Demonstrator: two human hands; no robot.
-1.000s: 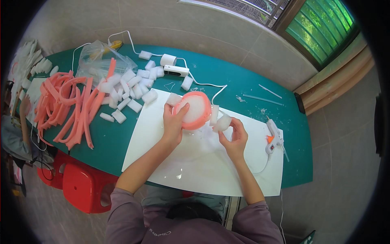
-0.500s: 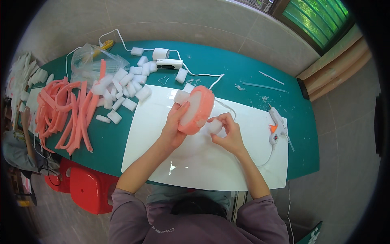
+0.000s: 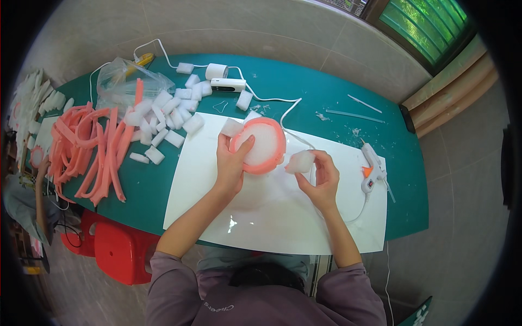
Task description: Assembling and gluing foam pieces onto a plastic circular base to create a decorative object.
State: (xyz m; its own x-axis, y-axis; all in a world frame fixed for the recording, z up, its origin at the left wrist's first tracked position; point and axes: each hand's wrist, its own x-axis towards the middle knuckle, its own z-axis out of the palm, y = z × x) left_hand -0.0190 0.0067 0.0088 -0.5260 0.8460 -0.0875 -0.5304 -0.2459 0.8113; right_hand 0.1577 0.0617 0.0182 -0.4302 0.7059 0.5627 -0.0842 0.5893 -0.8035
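My left hand (image 3: 232, 163) grips a round foam piece (image 3: 263, 142), white in the middle with a pink band around its rim. The thumb lies across its white face. A white foam block (image 3: 232, 127) sticks out at the upper left of the round piece, by my fingers; whether it is attached I cannot tell. Between the thumb and fingers of my right hand (image 3: 322, 176) is a whitish foam chunk (image 3: 300, 162), just right of the round piece and apart from it. Both hands are above a glossy white board (image 3: 261, 228).
Pink foam strips (image 3: 100, 146) and several white foam blocks (image 3: 174, 139) cover the table's left. A glue gun (image 3: 371, 173) with its cord lies on the board's right side. Glue sticks (image 3: 356, 117) lie behind. Red stools (image 3: 122, 247) stand at the front left; another person's arm (image 3: 42, 190) shows far left.
The round piece has turned so its white face shows more fully. My right hand has moved right, drawing the foam chunk away from it. A person's arm has appeared at far left.
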